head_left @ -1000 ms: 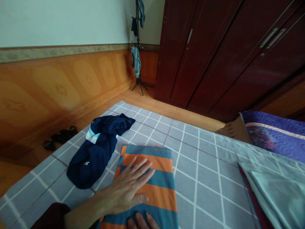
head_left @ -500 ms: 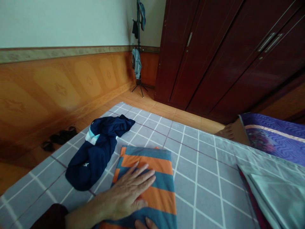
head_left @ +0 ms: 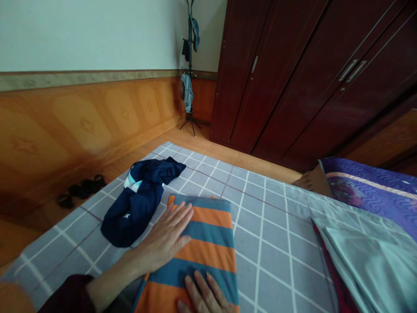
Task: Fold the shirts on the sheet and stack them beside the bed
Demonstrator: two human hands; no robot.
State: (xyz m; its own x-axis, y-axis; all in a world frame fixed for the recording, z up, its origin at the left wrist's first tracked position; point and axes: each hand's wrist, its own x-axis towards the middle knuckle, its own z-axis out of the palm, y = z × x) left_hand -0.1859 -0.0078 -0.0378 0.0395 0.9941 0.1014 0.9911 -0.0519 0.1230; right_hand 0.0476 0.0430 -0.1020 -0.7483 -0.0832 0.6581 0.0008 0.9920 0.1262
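An orange and blue-grey striped garment (head_left: pixel 208 250) lies folded into a rectangle on the checked bedsheet (head_left: pixel 276 243). My left hand (head_left: pixel 169 237) rests flat along its left side, fingers stretched toward the far edge. Lower down, my right hand (head_left: pixel 205 293) lies on the near part of the cloth with its fingers spread; the frame's bottom edge cuts off the rest of it. Neither hand grasps anything. Just beyond my left hand is a crumpled navy garment (head_left: pixel 133 213) with a white and light-blue patch.
At the right, a stack of folded pale-green clothes (head_left: pixel 368 256) sits on the bed. Past it is a purple quilted item (head_left: pixel 368 187) by a cardboard box (head_left: pixel 312 178). Dark wardrobes (head_left: pixel 276 78), a coat stand (head_left: pixel 190 65) and sandals (head_left: pixel 78 191) surround the bed.
My left hand has slid left and away from me, to the garment's left side. My right hand has come further into view over the near stripes. The view has shifted slightly.
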